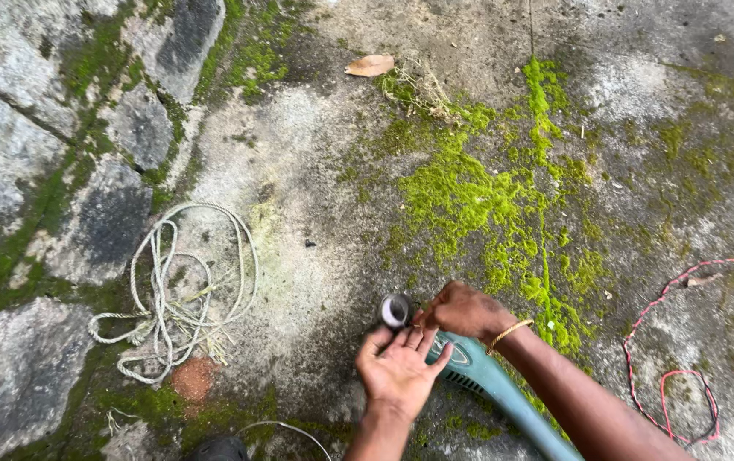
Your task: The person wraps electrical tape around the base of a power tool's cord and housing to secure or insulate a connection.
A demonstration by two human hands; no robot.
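Note:
A teal power tool with a long body [491, 382] lies on the mossy concrete ground at the bottom centre. At its front end sits a small round silver and black part [395, 310]. My right hand [462, 309], with a gold bangle on the wrist, is closed over the tool's head just right of that round part. My left hand [397, 370] is palm up with fingers spread, just below the round part and touching the tool's head.
A coil of pale rope [170, 294] lies to the left on the ground. A twisted red cord [683, 341] runs along the right side. A dry leaf [370, 65] lies at the top. Stone blocks [17, 171] with moss line the left.

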